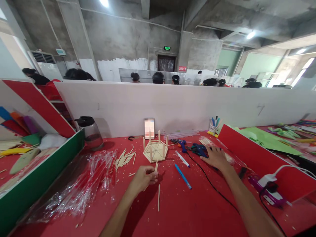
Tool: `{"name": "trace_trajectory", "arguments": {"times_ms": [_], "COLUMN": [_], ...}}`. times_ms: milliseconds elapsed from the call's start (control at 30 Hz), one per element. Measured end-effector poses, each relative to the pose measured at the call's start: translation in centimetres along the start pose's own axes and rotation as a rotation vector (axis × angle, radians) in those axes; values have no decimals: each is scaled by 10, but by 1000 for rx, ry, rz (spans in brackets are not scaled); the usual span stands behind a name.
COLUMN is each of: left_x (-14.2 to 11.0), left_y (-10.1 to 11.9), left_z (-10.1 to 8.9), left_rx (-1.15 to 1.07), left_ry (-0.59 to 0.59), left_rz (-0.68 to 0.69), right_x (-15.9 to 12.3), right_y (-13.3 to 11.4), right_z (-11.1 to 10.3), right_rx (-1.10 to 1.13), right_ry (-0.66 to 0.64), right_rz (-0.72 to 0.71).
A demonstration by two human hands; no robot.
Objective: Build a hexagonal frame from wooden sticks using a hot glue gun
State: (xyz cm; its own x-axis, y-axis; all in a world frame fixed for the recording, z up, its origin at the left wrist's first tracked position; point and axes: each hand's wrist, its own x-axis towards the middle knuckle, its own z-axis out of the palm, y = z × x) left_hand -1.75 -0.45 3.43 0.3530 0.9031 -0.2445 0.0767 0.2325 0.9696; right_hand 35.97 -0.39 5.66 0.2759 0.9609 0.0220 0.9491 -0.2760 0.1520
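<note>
My left hand (144, 177) is closed on a thin wooden stick (156, 165), pinched between thumb and fingers, its tip pointing up. Just beyond it stands a hexagonal stick frame (155, 154) with short upright posts at its corners. A loose wooden stick (159, 197) lies below this hand. Over on the right, my right hand (214, 156) reaches out with fingers spread, at the dark-handled pliers (199, 149); whether it touches them is unclear. A blue glue gun (182, 145) lies left of the pliers. Between the hands are a white marker (182, 159) and a blue pen (183, 176).
A pile of cut sticks (125, 159) and crumpled plastic wrap (74, 184) lie on the left by a jug (91, 133). A black cord (209, 179) crosses the right side near a purple power strip (268, 192). Low dividers (261, 161) flank the red table.
</note>
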Motion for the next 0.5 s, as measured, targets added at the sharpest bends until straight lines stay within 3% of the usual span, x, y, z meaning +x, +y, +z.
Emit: {"name": "trace_trajectory", "arguments": {"times_ms": [233,367,500], "left_x": [-1,-1,-1], "left_y": [1,1,1], "left_z": [-1,-2,-3], "left_rx": [5,6,-23], "left_ry": [-2,1,-14], "left_rz": [-10,-10,3], "right_x": [3,-9,-37], "right_y": [2,2,-8], "right_z": [-1,-18,-47], "right_rx": [-43,13,267], "right_ry": [49,182,215], "right_rz": [-110,-157,-303]}}
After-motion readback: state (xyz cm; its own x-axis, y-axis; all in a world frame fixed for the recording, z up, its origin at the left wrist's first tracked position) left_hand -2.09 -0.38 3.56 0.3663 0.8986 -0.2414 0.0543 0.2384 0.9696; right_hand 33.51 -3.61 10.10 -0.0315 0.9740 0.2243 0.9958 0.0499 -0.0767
